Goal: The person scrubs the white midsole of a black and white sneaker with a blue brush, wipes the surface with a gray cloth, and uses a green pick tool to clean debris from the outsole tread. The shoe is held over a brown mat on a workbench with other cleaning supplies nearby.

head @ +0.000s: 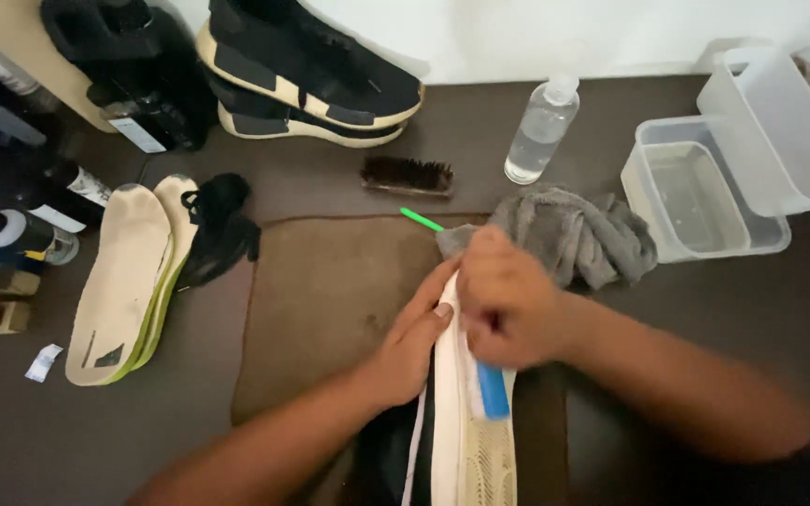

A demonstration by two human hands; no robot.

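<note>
While the shoe (466, 440) lies on its side on the brown mat (330, 300), sole edge up, both hands work on it at the centre of the view.

Left hand (414, 342): laid flat against the left face of the shoe, fingers extended along the white midsole. It braces the shoe with an open palm and does not wrap around it.

Right hand (508, 300): closed in a fist around a small brush (492, 389). Only the blue end of the brush shows below the fist, touching the midsole. The hand is blurred, so finger detail cannot be resolved.

Shoe position: on the near half of the mat, heel or toe end cut off by the lower frame edge. A thin pale lace hangs along its left side.

Surrounding items:
- A grey cloth (574, 234) lies bunched just behind the right hand, at the far right corner of the mat.
- A green stick (421, 219) lies just beside the cloth on the mat's far edge.
- A dark bristle brush (407, 175) rests beyond the mat.
- A clear spray bottle (541, 126) stands to the right of it.
- Two clear tubs (705, 187) sit at the right; one leans on the other.
- Two insoles (133, 276) lie stacked left of the mat, with black laces (217, 230) beside them.
- A pair of black shoes (307, 80) sits stacked at the far edge of the table.
</note>
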